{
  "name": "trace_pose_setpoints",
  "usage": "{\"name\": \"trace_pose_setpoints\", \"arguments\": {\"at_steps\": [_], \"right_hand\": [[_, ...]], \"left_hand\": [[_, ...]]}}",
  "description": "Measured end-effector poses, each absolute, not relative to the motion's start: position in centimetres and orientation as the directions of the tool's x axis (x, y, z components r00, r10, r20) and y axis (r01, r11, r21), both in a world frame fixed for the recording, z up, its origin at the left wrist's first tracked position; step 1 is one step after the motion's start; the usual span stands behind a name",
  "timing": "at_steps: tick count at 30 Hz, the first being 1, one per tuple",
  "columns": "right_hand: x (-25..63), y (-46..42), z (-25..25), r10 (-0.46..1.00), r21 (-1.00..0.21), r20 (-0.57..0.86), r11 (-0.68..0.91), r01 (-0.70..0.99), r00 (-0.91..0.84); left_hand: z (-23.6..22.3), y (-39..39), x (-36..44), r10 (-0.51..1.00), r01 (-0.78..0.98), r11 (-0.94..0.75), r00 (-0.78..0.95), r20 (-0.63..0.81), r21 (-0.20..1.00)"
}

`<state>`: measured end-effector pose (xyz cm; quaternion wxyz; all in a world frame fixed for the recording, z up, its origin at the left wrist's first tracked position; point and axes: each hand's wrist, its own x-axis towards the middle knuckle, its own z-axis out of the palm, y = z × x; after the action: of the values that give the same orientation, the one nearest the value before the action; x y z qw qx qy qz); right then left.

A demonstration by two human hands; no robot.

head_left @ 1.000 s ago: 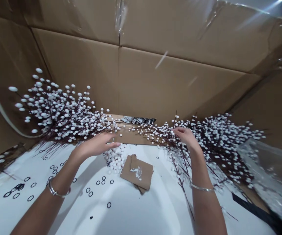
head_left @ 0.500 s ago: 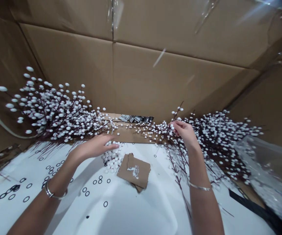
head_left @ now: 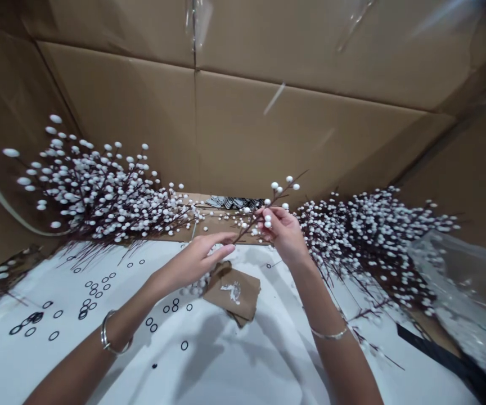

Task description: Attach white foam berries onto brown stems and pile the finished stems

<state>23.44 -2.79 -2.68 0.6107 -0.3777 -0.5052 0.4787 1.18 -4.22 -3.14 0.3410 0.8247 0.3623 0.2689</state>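
Observation:
My right hand point(head_left: 283, 230) pinches a brown artificial berry branch point(head_left: 284, 194) with a few white berries along its upper part. The branch slants from upper right down to lower left. At its lower end my left hand point(head_left: 198, 256) has thumb and fingers closing around the stem. Just below the hands lies a torn piece of cardboard point(head_left: 243, 289) with a white smear on it. Loose white berries point(head_left: 196, 287) are partly hidden behind my left hand.
Large bunches of white-berry branches lie at left point(head_left: 99, 191) and right point(head_left: 365, 236). Black rings point(head_left: 95, 289) are scattered over the white table surface point(head_left: 150, 377). A cardboard wall point(head_left: 243, 129) rises behind. Clear plastic point(head_left: 458, 281) lies at right.
My right hand has moved left from the right-hand bunch, bringing one berry branch with it. My left hand has shifted right to the branch's lower end.

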Motion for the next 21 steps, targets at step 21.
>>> {"name": "trace_pose_setpoints", "arguments": {"at_steps": [21], "right_hand": [[20.1, -1.5, -10.5, 0.933, -0.500, -0.209, 0.156, 0.852, -0.294]], "left_hand": [[-2.3, -2.8, -0.5, 0.903, 0.157, -0.311, 0.358, 0.239, 0.938]]}}
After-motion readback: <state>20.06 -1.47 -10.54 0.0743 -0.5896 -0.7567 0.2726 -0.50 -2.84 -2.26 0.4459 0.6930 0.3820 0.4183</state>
